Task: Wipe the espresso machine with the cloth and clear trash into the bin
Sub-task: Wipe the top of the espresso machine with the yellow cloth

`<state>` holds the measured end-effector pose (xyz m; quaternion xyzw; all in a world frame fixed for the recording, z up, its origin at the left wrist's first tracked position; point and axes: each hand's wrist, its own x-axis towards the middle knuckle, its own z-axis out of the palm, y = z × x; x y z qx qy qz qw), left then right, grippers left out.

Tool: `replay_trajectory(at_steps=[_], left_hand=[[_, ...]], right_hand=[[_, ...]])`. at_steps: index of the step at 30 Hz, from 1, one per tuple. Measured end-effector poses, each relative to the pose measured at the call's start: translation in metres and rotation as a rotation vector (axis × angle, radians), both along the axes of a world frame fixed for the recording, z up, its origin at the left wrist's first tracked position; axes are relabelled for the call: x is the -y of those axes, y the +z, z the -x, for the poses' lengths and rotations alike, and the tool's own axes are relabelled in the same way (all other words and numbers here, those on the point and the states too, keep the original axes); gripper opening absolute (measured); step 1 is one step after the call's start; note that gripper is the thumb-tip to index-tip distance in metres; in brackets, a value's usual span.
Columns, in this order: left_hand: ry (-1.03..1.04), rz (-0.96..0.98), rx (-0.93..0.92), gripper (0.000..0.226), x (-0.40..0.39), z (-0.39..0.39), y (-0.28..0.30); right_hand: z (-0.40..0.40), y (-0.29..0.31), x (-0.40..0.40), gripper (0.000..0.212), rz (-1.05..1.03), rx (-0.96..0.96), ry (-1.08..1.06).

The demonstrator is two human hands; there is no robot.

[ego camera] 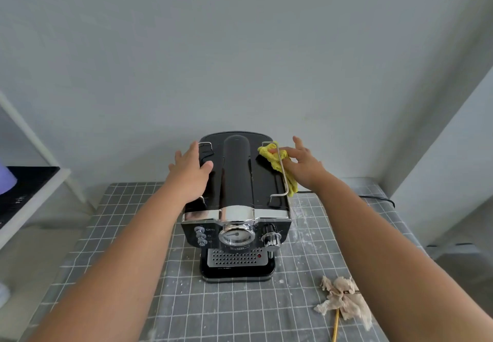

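Observation:
A black and chrome espresso machine [236, 181] stands in the middle of the table, its gauge and knobs facing me. My left hand [190, 167] lies flat on the left side of its top, fingers spread, holding nothing. My right hand [301, 164] presses a yellow cloth [274, 159] against the machine's top right, at the chrome rail. A crumpled beige tissue [342, 299] lies on the table at the front right, with a thin yellow stick [335, 328] under it. No bin is in view.
The table has a grey grid-pattern cover [240, 309] dusted with white powder and crumbs to the right of the machine. A black power cord [378, 198] runs off at the right rear. A white shelf frame [34, 189] stands at the left, a wall close behind.

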<state>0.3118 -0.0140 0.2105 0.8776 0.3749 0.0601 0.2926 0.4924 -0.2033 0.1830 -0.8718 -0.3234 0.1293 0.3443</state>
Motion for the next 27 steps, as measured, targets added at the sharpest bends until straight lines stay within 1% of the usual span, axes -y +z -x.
replay_trajectory(at_steps=[2,3,4,6,9,10,13,16,18,20,22,24,27], left_hand=[[0.001,0.005,0.004,0.062,0.0,0.0,-0.001],[0.003,0.006,0.008,0.062,0.0,0.0,-0.001],[0.006,0.006,0.011,0.063,-0.001,-0.001,-0.001],[0.016,0.006,0.013,0.063,-0.001,-0.001,-0.001],[0.018,-0.008,0.017,0.062,0.0,-0.004,-0.002],[0.014,-0.018,0.016,0.061,0.0,-0.004,-0.002],[0.003,-0.043,0.013,0.06,0.004,-0.003,0.002],[-0.025,-0.085,0.008,0.058,0.008,-0.001,0.008],[-0.028,-0.078,0.0,0.059,0.01,0.0,0.01],[-0.024,-0.069,0.001,0.059,0.011,0.0,0.01],[-0.016,-0.067,0.007,0.058,0.013,0.0,0.011],[-0.008,-0.066,0.008,0.059,0.014,0.001,0.011],[-0.007,-0.048,0.008,0.06,0.013,0.002,0.012]], right_hand=[[0.0,-0.002,-0.005,0.033,0.069,0.06,-0.081],[0.003,-0.002,-0.006,0.038,0.076,0.06,-0.122],[0.007,-0.002,-0.006,0.038,0.052,0.043,-0.142],[0.013,-0.006,0.0,0.026,-0.059,0.017,-0.09],[0.028,-0.011,0.016,0.033,-0.215,-0.087,0.026],[0.03,-0.011,0.018,0.033,-0.238,-0.125,0.035],[0.021,-0.009,0.009,0.022,-0.224,-0.168,0.031],[0.0,-0.009,-0.012,0.025,-0.199,-0.209,-0.049],[-0.008,-0.009,-0.024,0.022,-0.268,-0.267,-0.099],[-0.01,-0.008,-0.03,0.026,-0.367,-0.366,-0.148],[-0.006,-0.01,-0.033,0.031,-0.408,-0.435,-0.238],[0.0,-0.015,-0.034,0.042,-0.406,-0.477,-0.334],[0.013,-0.018,-0.021,0.037,-0.337,-0.473,-0.402]])
